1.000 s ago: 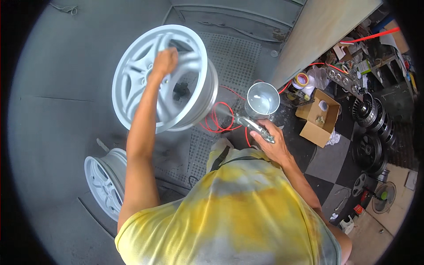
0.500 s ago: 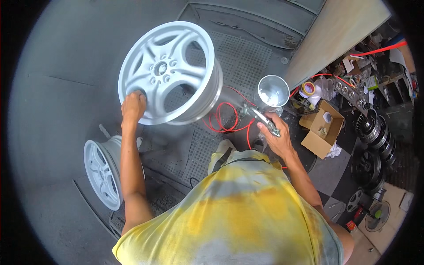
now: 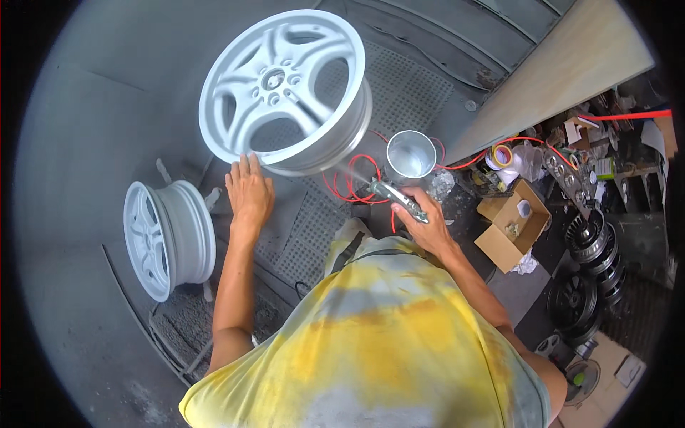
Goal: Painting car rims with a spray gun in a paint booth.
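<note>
A white-coated car wheel rim (image 3: 239, 128) stands tilted ahead of me, its spoked face toward me. At its near lower edge is my left hand (image 3: 251, 196), fingers stretched out and meeting the lip; whether they press on it I cannot tell. My right hand (image 3: 426, 222) is wrapped round a silver spray gun (image 3: 392, 195) that points at the wheel's lower right side. A faint mist shows in front of its nozzle. The gun's round metal cup (image 3: 412, 155) holds pale liquid.
A second white wheel rim (image 3: 191, 232) rests on a stand at lower left. A red air hose (image 3: 365, 160) loops behind the gun. To the right are a wooden panel (image 3: 564, 68), an open cardboard box (image 3: 508, 239) and stacked dark wheels (image 3: 573, 299).
My left hand has slid off a spoke to the near rim, its fingers straightening. The wheel has turned. My right hand has brought the spray gun leftward, closer to the wheel.
</note>
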`<act>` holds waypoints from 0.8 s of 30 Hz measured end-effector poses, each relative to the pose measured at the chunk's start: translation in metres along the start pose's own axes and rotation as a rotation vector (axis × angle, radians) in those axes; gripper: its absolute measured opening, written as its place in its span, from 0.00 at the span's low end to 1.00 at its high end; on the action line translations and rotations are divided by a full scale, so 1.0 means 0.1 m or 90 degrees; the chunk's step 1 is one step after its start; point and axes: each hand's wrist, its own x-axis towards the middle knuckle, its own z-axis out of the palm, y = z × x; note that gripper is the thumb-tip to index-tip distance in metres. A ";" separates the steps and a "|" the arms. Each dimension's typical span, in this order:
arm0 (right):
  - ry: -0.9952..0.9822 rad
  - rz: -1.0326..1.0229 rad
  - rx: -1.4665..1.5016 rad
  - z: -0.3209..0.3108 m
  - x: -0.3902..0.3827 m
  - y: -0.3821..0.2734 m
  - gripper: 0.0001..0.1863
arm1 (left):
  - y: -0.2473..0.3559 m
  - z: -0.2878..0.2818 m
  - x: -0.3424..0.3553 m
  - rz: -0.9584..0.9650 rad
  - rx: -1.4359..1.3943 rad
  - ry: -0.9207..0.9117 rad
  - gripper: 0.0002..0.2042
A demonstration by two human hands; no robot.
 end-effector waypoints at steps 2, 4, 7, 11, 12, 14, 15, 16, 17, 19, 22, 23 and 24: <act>-0.006 -0.034 -0.010 0.02 0.02 0.03 0.17 | 0.03 0.04 -0.02 -0.028 0.017 -0.014 0.28; -0.005 -0.034 -0.012 0.00 0.02 0.04 0.18 | 0.06 0.07 -0.04 -0.051 0.056 -0.027 0.29; -0.005 -0.031 -0.016 -0.05 0.03 0.04 0.18 | 0.09 0.11 -0.08 -0.071 0.076 -0.034 0.30; 0.005 -0.023 -0.027 -0.12 0.05 0.07 0.18 | 0.14 0.11 -0.11 -0.082 0.077 -0.035 0.31; 0.011 -0.019 -0.030 -0.12 0.05 0.08 0.18 | 0.15 0.11 -0.12 -0.083 0.078 -0.037 0.31; 0.018 -0.016 -0.032 -0.13 0.07 0.09 0.18 | 0.17 0.10 -0.12 -0.085 0.078 -0.038 0.31; 0.022 -0.004 -0.022 -0.14 0.08 0.08 0.18 | 0.18 0.10 -0.12 -0.086 0.076 -0.039 0.31; 0.026 0.008 -0.013 -0.15 0.09 0.06 0.18 | 0.19 0.09 -0.12 -0.088 0.074 -0.040 0.31; 0.030 0.020 -0.003 -0.16 0.09 0.05 0.18 | 0.19 0.09 -0.13 -0.090 0.071 -0.041 0.31; 0.035 0.012 -0.005 -0.18 0.12 0.06 0.18 | 0.20 0.09 -0.13 -0.091 0.071 -0.044 0.31; 0.046 -0.002 -0.007 -0.21 0.17 0.07 0.18 | 0.20 0.09 -0.12 -0.091 0.071 -0.048 0.31; 0.044 0.011 -0.001 -0.22 0.18 0.06 0.18 | 0.20 0.10 -0.12 -0.090 0.071 -0.047 0.31; 0.043 0.023 0.006 -0.24 0.20 0.04 0.18 | 0.19 0.11 -0.13 -0.088 0.071 -0.045 0.31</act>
